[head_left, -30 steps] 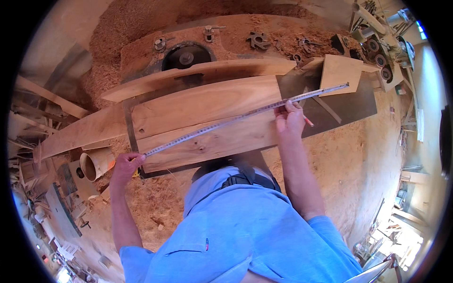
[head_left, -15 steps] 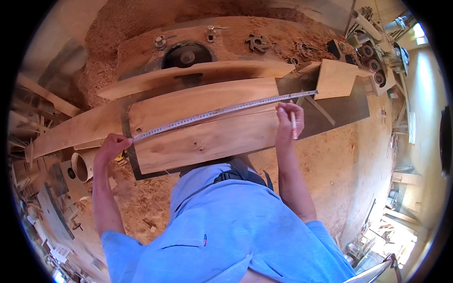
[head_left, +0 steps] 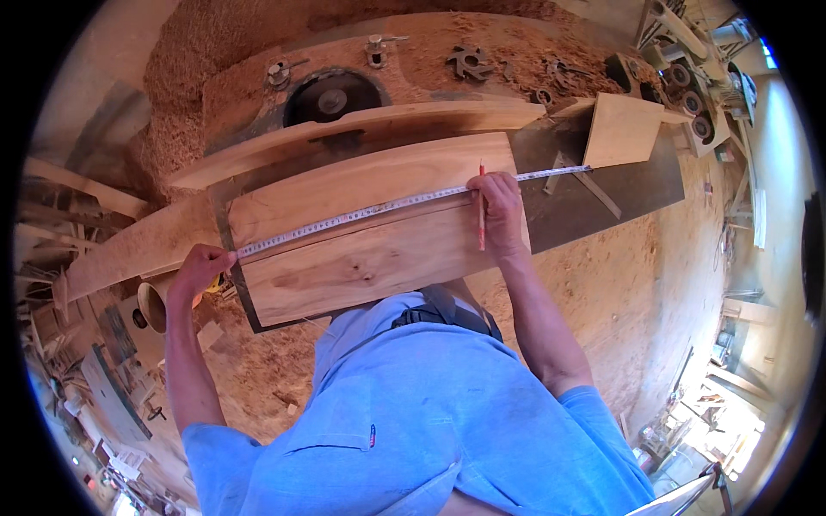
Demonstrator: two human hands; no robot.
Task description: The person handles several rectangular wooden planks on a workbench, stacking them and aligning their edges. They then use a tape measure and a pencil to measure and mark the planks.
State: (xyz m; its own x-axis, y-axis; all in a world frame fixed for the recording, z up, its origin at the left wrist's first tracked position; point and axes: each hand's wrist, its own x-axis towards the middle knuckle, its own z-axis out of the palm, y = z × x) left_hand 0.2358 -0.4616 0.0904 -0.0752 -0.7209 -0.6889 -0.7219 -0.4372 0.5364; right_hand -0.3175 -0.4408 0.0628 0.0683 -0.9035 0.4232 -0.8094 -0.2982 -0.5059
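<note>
A long white tape measure [head_left: 344, 220] stretches out across two pale wooden boards [head_left: 361, 263] that lie side by side on a dark metal table. My left hand [head_left: 202, 267] pinches the tape at the boards' left end; part of a yellow case shows beneath that hand. The tape's far end reaches past the boards on the right, close to a squarish wood piece [head_left: 623, 129]. My right hand [head_left: 501, 208] is closed around a red pencil [head_left: 482, 232], its tip pointing away from me. The hand rests over the tape near the boards' right end.
Beyond the boards lies a long curved plank [head_left: 361, 136], with a dark round disc [head_left: 332, 101] behind it. Toothed metal cutters [head_left: 470, 64] lie among heaped sawdust. A metal bevel-like tool [head_left: 595, 194] sits on the dark table [head_left: 641, 191] at right.
My right hand has moved left onto the tape and the boards' right end. The pencil has swung from pointing toward me to pointing away. My left hand stays at the tape.
</note>
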